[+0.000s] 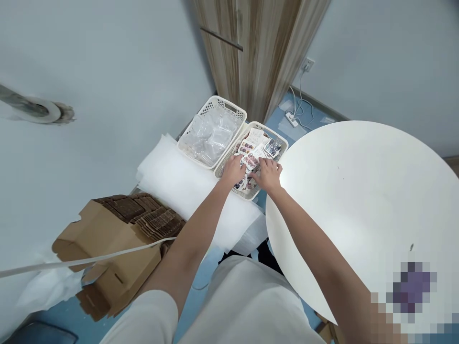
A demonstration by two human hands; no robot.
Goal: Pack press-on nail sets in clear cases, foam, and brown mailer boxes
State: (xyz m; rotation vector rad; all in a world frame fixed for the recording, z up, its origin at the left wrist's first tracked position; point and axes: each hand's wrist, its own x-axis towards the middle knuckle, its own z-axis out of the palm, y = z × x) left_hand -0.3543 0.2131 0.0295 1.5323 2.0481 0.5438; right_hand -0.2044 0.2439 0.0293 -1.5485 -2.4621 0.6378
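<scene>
My left hand [234, 171] reaches over the near left side of a cream plastic basket [283, 141]. Its fingers bend down among small printed cards, thumb a little apart. My right hand [269, 175] is at the basket's near right side, with thumb and fingers spread over the cards. Between my hands lies a white card with pinkish oval shapes [251, 161], touching or very close to the fingertips. Behind it are a card with yellow and purple ovals [246, 146] and a card with dark shapes [272, 148]. My hands hide part of the pile.
A second cream basket [186, 149] holds clear plastic packaging [217, 131]. White foam sheeting [172, 177] lies beside it. Folded cardboard [118, 239] stands at left, crossed by a pale cord [107, 256]. A round white table [358, 191] borders the right; a wood-grain cabinet [251, 57] stands behind.
</scene>
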